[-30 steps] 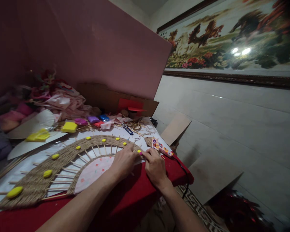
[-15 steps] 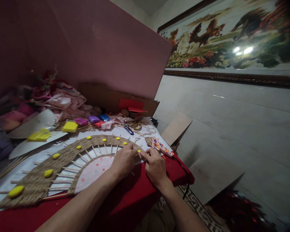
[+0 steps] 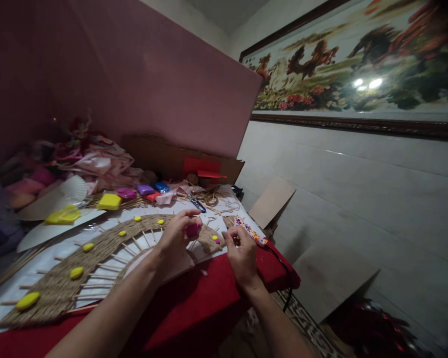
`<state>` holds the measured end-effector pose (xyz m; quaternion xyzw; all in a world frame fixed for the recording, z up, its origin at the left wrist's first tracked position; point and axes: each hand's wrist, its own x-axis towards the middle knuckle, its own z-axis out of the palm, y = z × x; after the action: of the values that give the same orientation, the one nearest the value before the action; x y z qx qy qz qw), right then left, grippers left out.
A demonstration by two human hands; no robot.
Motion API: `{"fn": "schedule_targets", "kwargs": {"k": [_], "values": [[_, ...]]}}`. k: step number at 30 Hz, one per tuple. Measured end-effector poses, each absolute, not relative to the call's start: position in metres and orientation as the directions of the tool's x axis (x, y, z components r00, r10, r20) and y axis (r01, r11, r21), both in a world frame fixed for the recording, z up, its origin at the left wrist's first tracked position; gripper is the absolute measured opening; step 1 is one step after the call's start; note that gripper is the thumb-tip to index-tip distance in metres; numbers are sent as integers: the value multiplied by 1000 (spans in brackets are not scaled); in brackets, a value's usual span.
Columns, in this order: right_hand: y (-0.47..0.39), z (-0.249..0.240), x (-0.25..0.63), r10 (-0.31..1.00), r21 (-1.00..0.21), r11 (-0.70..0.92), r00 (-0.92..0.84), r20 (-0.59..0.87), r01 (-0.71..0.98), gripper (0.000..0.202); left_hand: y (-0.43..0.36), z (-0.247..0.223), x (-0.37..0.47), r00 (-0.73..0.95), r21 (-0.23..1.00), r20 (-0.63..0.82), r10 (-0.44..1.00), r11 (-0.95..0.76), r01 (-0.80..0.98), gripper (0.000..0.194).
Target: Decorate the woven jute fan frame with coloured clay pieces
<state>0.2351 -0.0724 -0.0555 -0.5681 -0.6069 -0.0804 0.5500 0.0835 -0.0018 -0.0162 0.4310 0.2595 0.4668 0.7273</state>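
A lump of magenta clay (image 3: 193, 229) rests in my left hand (image 3: 177, 233), whose fingers curl round it above the woven fan (image 3: 114, 248). My right hand (image 3: 241, 251) is closed in a pinch beside the fan's right end; whatever is between its fingertips is too small to make out. Several flat yellow clay pieces (image 3: 76, 273) dot the fan's woven twine band, between thin sticks that fan outward. On the yellow piece nearest my right hand (image 3: 215, 239) sits a small magenta dot. My left hand and forearm hide part of the fan's pale centre.
Behind the fan lie scissors (image 3: 197, 204), a yellow clay block (image 3: 109, 201) and purple (image 3: 145, 189) and blue (image 3: 162, 187) packets. A flower-patterned object (image 3: 250, 231) with a black cord lies at the right. The red-covered table (image 3: 194, 303) ends near a tiled wall.
My left hand has lifted away from the fan's right end to the left, showing the magenta clay. My right hand has drawn slightly off the yellow piece, which now shows a magenta dot.
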Motion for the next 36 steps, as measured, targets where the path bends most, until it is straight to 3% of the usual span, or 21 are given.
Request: {"fn": "schedule_targets", "kwargs": {"k": [4, 9, 13, 16, 21, 28, 36], "values": [[-67, -38, 218, 655, -573, 408, 210, 726, 711, 10, -6, -10, 77, 516, 788, 38, 856, 292, -542, 39], [-65, -29, 201, 697, -470, 439, 39, 716, 766, 15, -10, -15, 81, 538, 840, 41, 842, 263, -475, 41], [-63, -31, 199, 706, -479, 475, 5, 708, 738, 16, -8, -20, 84, 521, 853, 76, 850, 215, -476, 42], [-62, -32, 201, 715, -494, 488, -6, 699, 719, 15, -6, -25, 84, 511, 868, 107, 853, 170, -466, 39], [-62, -28, 208, 701, -467, 466, 9, 713, 751, 7, 1, -34, 85, 548, 905, 154, 822, 106, -413, 16], [-65, -31, 214, 678, -418, 457, -3, 735, 785, 13, 1, -33, 83, 585, 945, 164, 794, 44, -323, 21], [-68, -26, 223, 730, -557, 487, 37, 683, 672, 19, 0, -30, 87, 537, 883, 125, 834, 154, -444, 28]]}}
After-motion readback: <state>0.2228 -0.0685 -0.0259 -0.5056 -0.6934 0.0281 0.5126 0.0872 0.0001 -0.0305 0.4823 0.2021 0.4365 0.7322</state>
